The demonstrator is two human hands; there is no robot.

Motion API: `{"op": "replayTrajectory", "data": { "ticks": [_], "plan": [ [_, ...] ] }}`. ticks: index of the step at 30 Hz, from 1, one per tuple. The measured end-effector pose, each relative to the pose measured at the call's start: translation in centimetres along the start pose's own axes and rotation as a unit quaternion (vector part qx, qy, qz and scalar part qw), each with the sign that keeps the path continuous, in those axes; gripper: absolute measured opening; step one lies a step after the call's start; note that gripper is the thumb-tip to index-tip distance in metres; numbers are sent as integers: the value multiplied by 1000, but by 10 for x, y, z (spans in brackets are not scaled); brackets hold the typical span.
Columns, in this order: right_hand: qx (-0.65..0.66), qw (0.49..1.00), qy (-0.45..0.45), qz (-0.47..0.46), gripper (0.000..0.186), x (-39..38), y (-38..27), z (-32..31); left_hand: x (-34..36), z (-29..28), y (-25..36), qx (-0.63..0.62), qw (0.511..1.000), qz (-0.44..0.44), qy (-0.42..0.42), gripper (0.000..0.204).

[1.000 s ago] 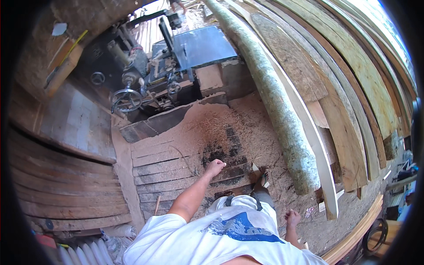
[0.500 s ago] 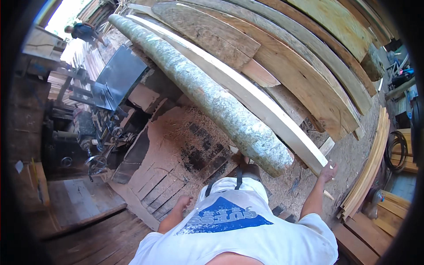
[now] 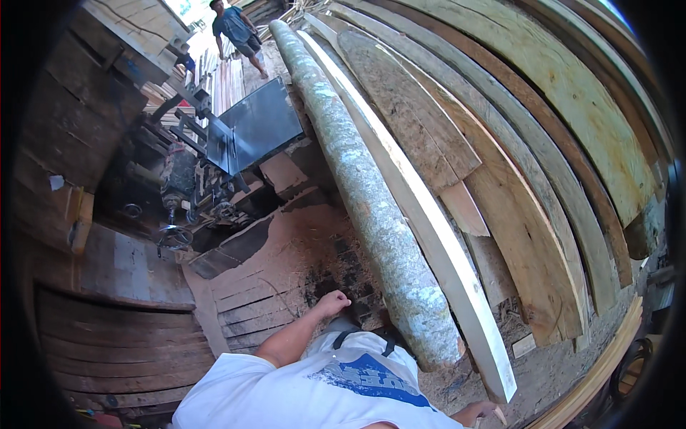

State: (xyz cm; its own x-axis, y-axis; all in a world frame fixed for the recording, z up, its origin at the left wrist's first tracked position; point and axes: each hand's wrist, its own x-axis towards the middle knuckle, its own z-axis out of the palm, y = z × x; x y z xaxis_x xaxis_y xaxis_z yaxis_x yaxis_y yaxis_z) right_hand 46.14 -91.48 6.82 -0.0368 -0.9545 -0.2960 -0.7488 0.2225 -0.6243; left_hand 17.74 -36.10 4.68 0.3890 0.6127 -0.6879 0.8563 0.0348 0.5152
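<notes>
My left hand (image 3: 334,304) hangs in front of my body with its fingers curled in; I see nothing in it. It is above the sawdust-strewn slatted floor, left of a bark-covered log (image 3: 371,193). At the lower edge my right hand (image 3: 477,412), partly cut off, is closed about a small pale piece of wood (image 3: 499,415). That hand is just below the near end of a long pale sawn beam (image 3: 443,264), which lies along the log's right side. Whether the hand touches the beam cannot be made out.
Wide wooden slabs (image 3: 529,250) lie stacked to the right. At the left stands a machine with a dark metal plate (image 3: 261,125) and a handwheel (image 3: 174,237). Another person (image 3: 236,30) is at the far left. Thin strips (image 3: 600,365) lie at the lower right.
The view has swung, moving the log and beam lower in it. My left hand has risen forward. My right hand has dropped to the lower edge. The other person shows more fully.
</notes>
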Motion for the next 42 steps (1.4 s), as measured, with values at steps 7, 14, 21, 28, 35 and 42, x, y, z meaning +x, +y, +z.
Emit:
{"op": "replayTrajectory", "data": {
  "ticks": [7,14,21,28,35,42],
  "plan": [
    [233,929,-271,91,91,73,26,16,20,-14,13,141,986,5,-89,32],
    [-38,889,-457,-7,86,45,-55,-30,72,-50,-15,133,987,-14,-84,35],
    [71,858,-503,80,71,125,-4,23,16,21,13,-96,990,-103,31,36],
    [-102,781,-595,158,80,130,-35,5,-48,132,29,155,979,48,-122,39],
    [14,792,-592,146,81,141,-14,10,-21,94,38,60,996,-16,-56,34],
    [99,765,-631,80,81,120,-16,-9,-10,68,54,55,996,-61,-18,30]
  ]
}}
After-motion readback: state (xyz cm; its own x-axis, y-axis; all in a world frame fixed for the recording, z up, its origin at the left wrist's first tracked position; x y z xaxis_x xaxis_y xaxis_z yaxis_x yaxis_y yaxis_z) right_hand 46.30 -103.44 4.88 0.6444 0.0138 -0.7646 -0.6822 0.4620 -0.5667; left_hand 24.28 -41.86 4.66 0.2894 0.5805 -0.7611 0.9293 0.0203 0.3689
